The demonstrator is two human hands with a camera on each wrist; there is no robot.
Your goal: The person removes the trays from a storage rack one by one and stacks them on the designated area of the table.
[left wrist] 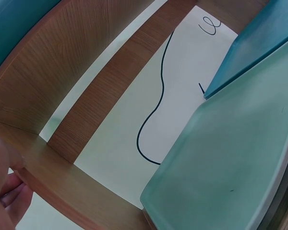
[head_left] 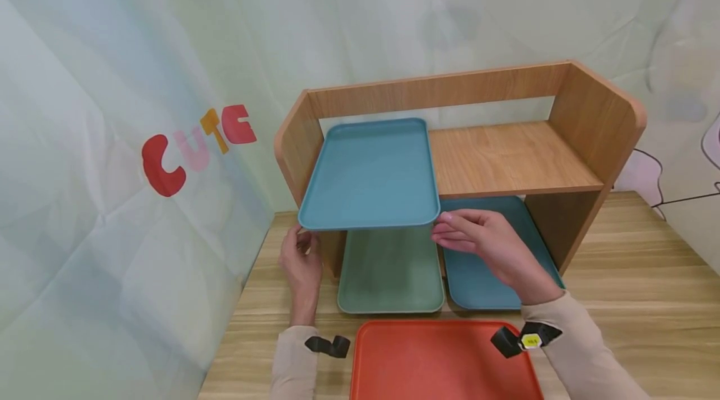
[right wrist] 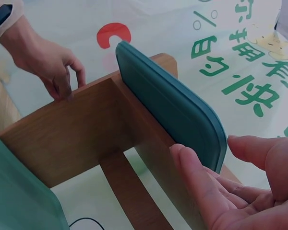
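A blue tray (head_left: 371, 175) lies on the left part of the upper board of a wooden shelf (head_left: 517, 156), its front edge jutting out. My right hand (head_left: 495, 247) is at the tray's front right corner. In the right wrist view its fingers (right wrist: 201, 184) are extended under the corner, the thumb just off the edge. My left hand (head_left: 304, 265) grips the front edge of the shelf's left side panel (right wrist: 72, 129), below the tray's left corner. Beneath the upper board lie a green tray (head_left: 390, 272) and a second blue tray (head_left: 484, 275), side by side.
A red tray (head_left: 444, 362) lies on the wood-grain table (head_left: 641, 275) in front of the shelf. Behind and to the left hangs a pale printed cloth (head_left: 135, 250) with coloured letters. Black straps are on both sleeves.
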